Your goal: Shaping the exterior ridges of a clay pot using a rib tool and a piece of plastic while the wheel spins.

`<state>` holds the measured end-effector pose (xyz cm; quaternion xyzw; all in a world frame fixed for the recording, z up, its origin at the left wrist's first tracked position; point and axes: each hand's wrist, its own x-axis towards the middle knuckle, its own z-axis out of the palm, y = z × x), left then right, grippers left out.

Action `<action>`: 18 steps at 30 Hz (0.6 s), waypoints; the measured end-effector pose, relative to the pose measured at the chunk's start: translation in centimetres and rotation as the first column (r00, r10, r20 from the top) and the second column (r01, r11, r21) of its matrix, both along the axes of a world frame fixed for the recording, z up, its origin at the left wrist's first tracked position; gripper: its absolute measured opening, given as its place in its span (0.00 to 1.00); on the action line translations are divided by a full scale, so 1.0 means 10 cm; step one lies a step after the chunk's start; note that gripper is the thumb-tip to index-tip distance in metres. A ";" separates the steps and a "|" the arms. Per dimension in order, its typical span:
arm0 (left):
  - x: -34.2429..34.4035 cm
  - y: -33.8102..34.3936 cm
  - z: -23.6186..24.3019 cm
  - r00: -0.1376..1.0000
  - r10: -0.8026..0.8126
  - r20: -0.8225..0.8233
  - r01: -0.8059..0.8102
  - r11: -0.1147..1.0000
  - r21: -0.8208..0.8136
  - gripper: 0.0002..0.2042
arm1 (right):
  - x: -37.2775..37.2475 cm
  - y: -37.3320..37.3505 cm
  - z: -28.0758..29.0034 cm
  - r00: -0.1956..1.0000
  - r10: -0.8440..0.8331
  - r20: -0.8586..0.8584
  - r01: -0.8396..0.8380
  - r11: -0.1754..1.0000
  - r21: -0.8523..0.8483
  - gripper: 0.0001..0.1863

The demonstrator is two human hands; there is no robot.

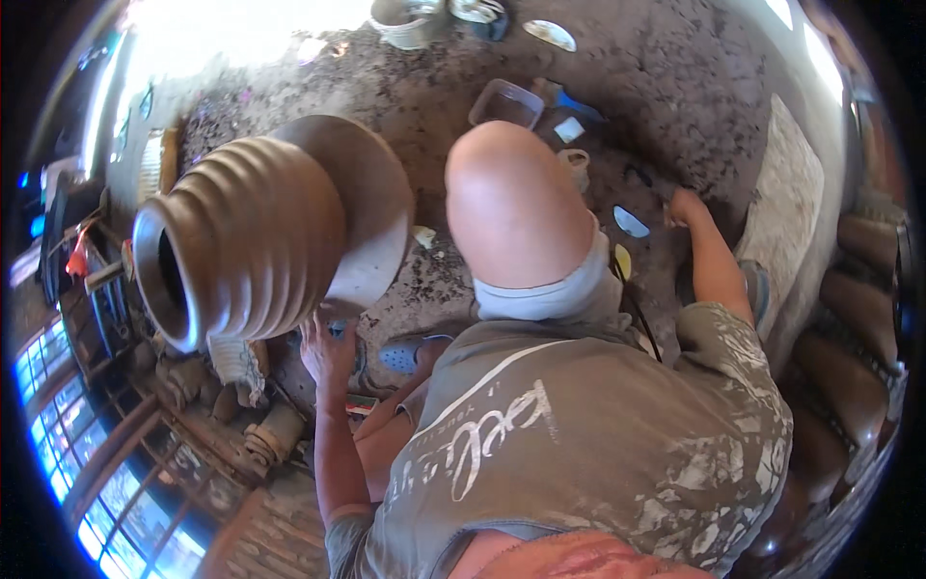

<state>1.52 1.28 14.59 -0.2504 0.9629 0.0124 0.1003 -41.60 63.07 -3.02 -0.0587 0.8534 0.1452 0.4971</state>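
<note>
A large ribbed clay pot [256,227] with a wide dark mouth stands on a round disc [384,198] to my left. Just beside the pot's near side is my left hand [330,349], its fingers stretched toward the wall near the disc; whether they touch the clay I cannot tell. My right hand [685,206] reaches far out to the right, low over the dirt floor, with its fingers curled in. Anything inside that grip is hidden. Close to it lie a pale blue half-moon piece [631,222] and a yellow piece [622,261].
Past my raised knee [516,203] are a clear plastic tub [506,104], a small white square [569,129] and a pale handled container [576,164]. A bucket [407,27] stands farther off. Dark rounded vessels [849,367] line the right side; a pale slab [786,193] leans there.
</note>
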 end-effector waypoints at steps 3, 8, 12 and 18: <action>-0.01 0.19 -0.24 0.997 0.066 0.036 -0.067 0.997 0.038 0.43 | 0.02 -0.16 0.10 0.883 -0.231 -0.408 0.165 0.968 -0.190 0.15; -0.53 0.68 0.08 0.952 0.168 0.254 -0.209 0.967 0.144 0.43 | 0.04 -0.92 -0.13 0.914 -0.107 -0.392 -0.060 0.918 -0.392 0.17; -0.43 0.96 0.02 0.988 0.093 0.125 -0.128 0.943 0.308 0.38 | 0.52 -1.70 -0.38 0.894 0.061 -0.443 -0.324 0.770 -0.549 0.29; -0.83 0.91 0.22 0.993 0.016 -0.118 0.081 0.634 0.769 0.28 | 0.28 -1.69 -1.48 0.929 0.075 -0.364 -0.298 0.734 -0.611 0.27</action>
